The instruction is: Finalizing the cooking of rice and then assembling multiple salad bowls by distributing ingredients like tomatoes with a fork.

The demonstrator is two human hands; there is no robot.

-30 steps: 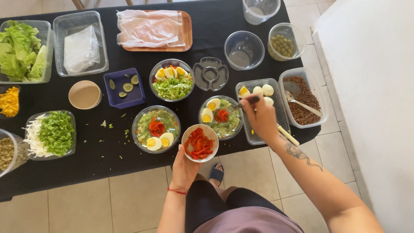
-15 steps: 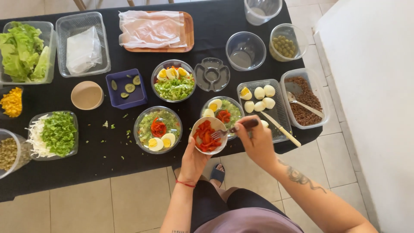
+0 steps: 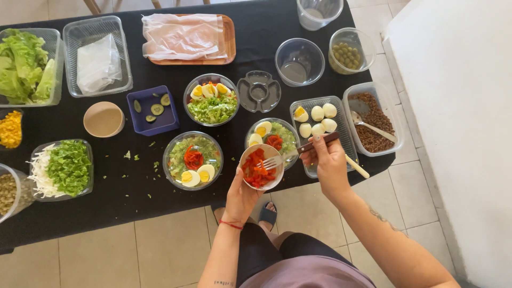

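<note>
Low in the middle of the frame: left hand [image 3: 241, 198] cupped under a small round beige bowl of red pepper strips [image 3: 261, 166], fingers wrapped around its base, bowl held just off the near edge of the black-clothed desk [image 3: 106, 208]. Right hand [image 3: 329, 162] just right of it, fingers closed on the dark handle of a metal fork [image 3: 290, 155], tines resting in the red strips at the bowl's right rim. Directly above the bowl, a clear round salad bowl with egg halves and red pepper [image 3: 273, 136]; to its left, a second such salad bowl [image 3: 192, 160]; a third [image 3: 212, 99] higher up. Behind the right hand, a clear rectangular tub of peeled boiled eggs [image 3: 320, 120], and right of that a clear tub of brown lentils with a spoon [image 3: 376, 120]. Centre left, a small blue square dish with cucumber slices [image 3: 152, 110].
</note>
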